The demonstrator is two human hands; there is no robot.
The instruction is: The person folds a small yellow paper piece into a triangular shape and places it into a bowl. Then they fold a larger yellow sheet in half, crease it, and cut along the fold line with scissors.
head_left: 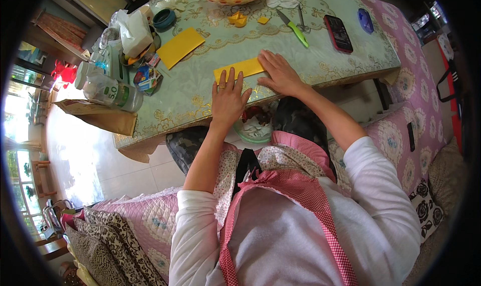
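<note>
A narrow strip of yellow paper lies flat on the tablecloth before me. My left hand rests its fingertips on the strip's left part, fingers apart; a ring is on one finger. My right hand lies palm down over the strip's right end and hides it. Up and to the left is a wider yellow paper rectangle. Beyond the strip sit a folded yellow paper piece and a small yellow paper square. A glass bowl at the far edge holds many folded yellow pieces.
A green-handled knife, scissors, a phone and a blue object lie to the right. On the left stand a tissue pack, a plastic jar and a brown paper bag. A waste bin sits below the table edge.
</note>
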